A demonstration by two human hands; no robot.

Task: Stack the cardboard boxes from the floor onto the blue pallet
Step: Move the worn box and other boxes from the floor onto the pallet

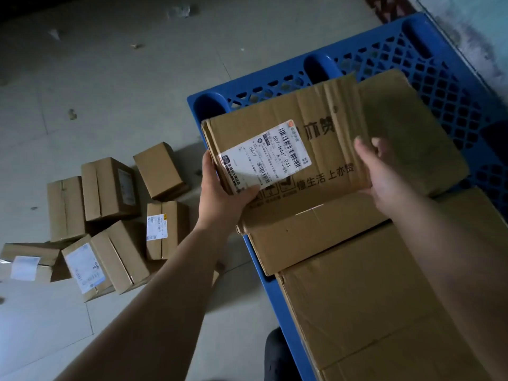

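Hands hold labelled box over pallet.

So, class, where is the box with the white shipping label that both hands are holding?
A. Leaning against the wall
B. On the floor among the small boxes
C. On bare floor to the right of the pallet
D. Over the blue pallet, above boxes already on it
D: the left hand and right hand hold the labelled box over the pallet, above boxes lying there.
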